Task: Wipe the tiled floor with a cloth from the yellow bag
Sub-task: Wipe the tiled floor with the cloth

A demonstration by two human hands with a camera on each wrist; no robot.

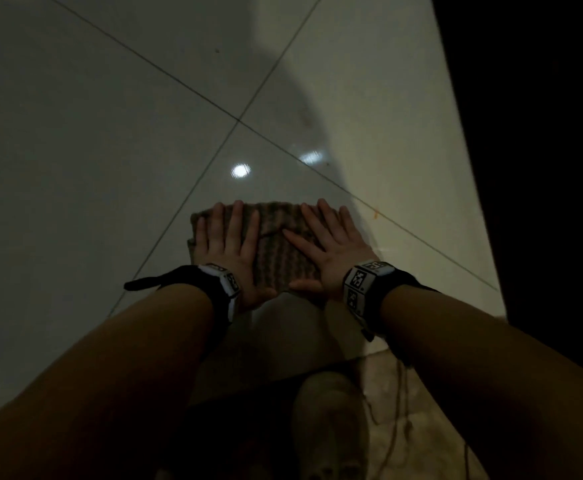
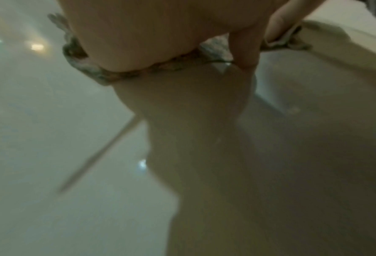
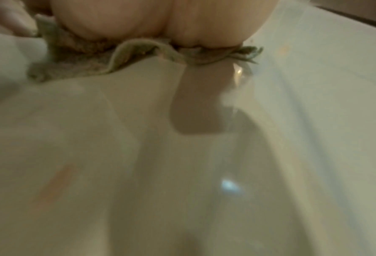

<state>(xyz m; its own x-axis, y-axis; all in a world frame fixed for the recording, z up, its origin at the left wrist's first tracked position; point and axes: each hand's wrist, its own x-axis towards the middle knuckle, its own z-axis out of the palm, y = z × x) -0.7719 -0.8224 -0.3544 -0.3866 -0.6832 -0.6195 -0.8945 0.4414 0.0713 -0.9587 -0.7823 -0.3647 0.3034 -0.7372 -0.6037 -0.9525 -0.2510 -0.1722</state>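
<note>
We press the striped cloth (image 1: 276,247) flat on the tiled floor (image 1: 92,150) near a grout crossing, left hand (image 1: 229,251) and right hand (image 1: 331,247) side by side, fingers straight and spread, gripping nothing

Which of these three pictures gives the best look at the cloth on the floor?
The head view: it shows the whole striped cloth flat on the tiled floor under the left hand and right hand. Both wrist views show only its blurred, crumpled near edge under the palms.
</note>
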